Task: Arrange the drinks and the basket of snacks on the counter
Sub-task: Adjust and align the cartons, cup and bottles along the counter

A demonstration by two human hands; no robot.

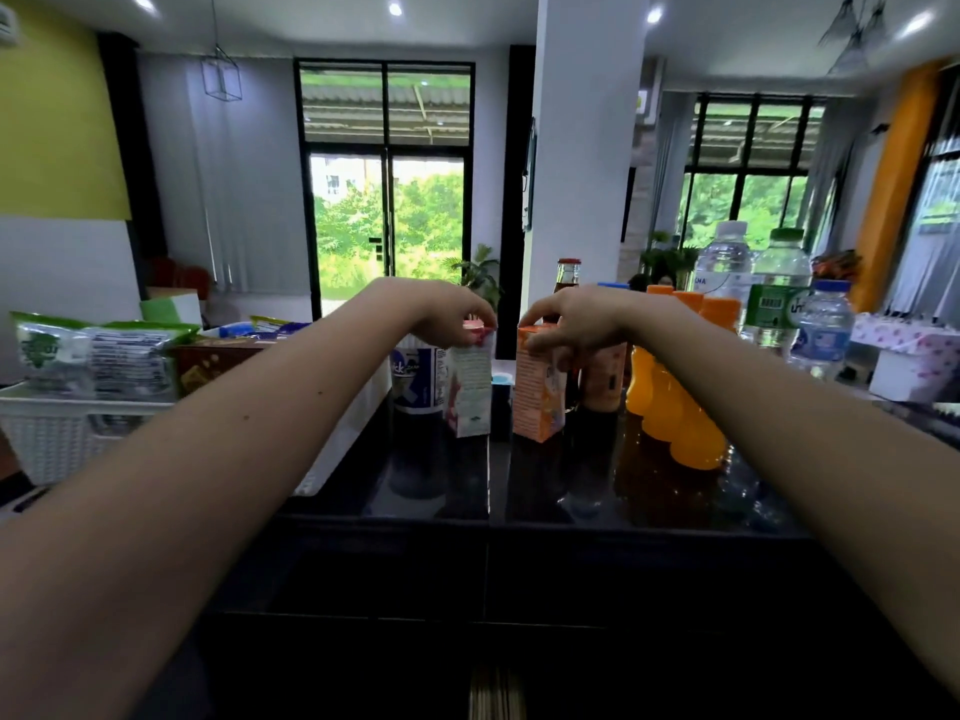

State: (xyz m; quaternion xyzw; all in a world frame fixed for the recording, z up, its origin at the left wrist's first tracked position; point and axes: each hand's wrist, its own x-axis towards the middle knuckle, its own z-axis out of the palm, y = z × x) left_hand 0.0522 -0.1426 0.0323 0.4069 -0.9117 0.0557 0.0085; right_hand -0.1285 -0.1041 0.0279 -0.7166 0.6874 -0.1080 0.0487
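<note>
Left hand (451, 311), right hand (571, 320) grip two cartons (470, 392) (537, 396).

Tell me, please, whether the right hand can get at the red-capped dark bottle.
Probably not directly: the right hand grips the orange carton, which stands in front of the red-capped dark bottle; orange bottles stand beside it. Only its cap looks free.

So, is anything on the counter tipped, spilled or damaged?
Nothing stands out. The pink carton in the left hand and the orange carton in the right hand stand upright, as do the orange bottles; the counter shows no spill.
</note>
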